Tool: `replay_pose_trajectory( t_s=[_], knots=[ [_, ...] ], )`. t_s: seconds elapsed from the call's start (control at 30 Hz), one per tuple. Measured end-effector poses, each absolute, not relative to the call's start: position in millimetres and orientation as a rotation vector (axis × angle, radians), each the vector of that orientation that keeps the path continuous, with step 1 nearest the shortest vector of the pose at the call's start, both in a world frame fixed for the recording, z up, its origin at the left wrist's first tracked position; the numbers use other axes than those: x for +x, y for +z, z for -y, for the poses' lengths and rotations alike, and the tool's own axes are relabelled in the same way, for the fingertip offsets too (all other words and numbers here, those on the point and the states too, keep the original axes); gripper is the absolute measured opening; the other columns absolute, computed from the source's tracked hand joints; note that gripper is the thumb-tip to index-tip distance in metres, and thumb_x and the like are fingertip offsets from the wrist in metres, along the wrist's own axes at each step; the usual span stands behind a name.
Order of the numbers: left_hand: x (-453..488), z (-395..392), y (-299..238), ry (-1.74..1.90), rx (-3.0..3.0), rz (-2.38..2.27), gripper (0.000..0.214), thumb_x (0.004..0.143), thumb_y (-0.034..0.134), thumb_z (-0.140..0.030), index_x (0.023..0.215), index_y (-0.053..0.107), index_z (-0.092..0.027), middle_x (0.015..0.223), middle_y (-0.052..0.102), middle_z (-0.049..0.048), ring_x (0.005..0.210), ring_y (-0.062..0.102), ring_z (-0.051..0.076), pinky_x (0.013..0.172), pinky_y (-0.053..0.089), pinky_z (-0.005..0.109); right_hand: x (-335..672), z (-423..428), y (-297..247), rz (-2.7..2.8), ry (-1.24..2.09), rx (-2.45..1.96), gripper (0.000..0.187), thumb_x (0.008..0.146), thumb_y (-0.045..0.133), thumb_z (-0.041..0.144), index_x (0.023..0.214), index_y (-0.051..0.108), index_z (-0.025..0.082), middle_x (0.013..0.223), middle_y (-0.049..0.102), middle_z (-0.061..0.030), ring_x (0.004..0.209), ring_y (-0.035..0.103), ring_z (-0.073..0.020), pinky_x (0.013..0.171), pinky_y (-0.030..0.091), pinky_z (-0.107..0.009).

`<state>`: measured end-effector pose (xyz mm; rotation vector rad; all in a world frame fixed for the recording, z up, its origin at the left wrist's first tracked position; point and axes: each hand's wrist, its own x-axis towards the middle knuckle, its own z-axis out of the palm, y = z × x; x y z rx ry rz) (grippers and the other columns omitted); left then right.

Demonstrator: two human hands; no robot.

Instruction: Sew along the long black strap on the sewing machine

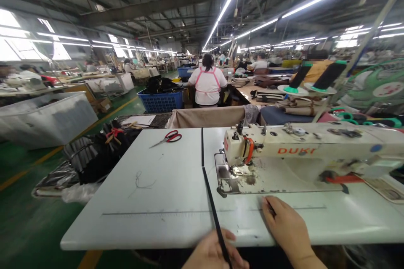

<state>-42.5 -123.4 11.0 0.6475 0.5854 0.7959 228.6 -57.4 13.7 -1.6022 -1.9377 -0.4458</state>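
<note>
A thin black strap (211, 201) runs from my left hand across the white table (151, 201) toward its far edge. My left hand (214, 254), at the table's near edge, is closed in a pinch on the strap's near end. My right hand (285, 225) lies on the table in front of the white sewing machine (303, 147), fingers together and pointing at the needle plate (240, 174); a dark bit shows at the fingertips, and I cannot tell if they hold it.
Red-handled scissors (168, 137) lie at the table's far left. A bundle of black fabric pieces (97, 151) sits left of the table. Thread cones (325, 77) stand behind the machine. A person in a white top (207, 86) works ahead near a blue crate (161, 101).
</note>
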Motion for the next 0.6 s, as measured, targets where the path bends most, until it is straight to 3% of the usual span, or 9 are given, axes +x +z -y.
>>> replay_pose_trajectory(
  t_s=[0.1,0.3,0.47,0.6],
  knots=[
    [-51.5,101.6,26.2,1.046,0.455,-0.664,0.039,0.083,0.083,-0.024,0.118,0.068,-0.02,0.109,0.074,0.0108,0.107,0.075,0.03,0.108,0.05,0.052,234.2,57.1,15.6,1.903,-0.299,-1.56,0.041,0.106,0.044,0.041,0.085,0.073,0.021,0.076,0.081,-0.0057,0.064,0.076,-0.0207,0.064,0.057,-0.03],
    [-62.8,31.9,47.4,1.249,0.432,-0.889,0.022,0.089,0.078,-0.017,0.105,0.063,-0.015,0.106,0.073,0.0134,0.098,0.077,0.028,0.108,0.056,0.052,249.2,56.0,35.5,1.789,-0.263,-1.546,0.042,0.106,0.048,0.047,0.087,0.074,0.02,0.076,0.081,-0.0056,0.063,0.075,-0.0192,0.065,0.056,-0.028],
    [-58.8,-18.4,45.7,1.316,0.51,-1.017,0.016,0.094,0.074,-0.021,0.097,0.06,-0.015,0.094,0.069,0.0087,0.084,0.078,0.024,0.094,0.063,0.048,273.6,55.8,72.7,1.759,-0.392,-1.542,0.049,0.105,0.046,0.052,0.081,0.074,0.02,0.069,0.078,-0.0058,0.055,0.07,-0.0175,0.058,0.051,-0.027],
    [-60.7,-36.1,37.6,1.357,0.577,-1.113,0.022,0.09,0.08,-0.029,0.094,0.062,-0.015,0.092,0.068,0.0064,0.078,0.075,0.02,0.079,0.064,0.037,316.9,49.3,107.6,1.695,-0.557,-1.657,0.059,0.102,0.043,0.061,0.083,0.078,0.019,0.071,0.078,-0.0106,0.057,0.068,-0.0189,0.055,0.046,-0.029]
  ],
)
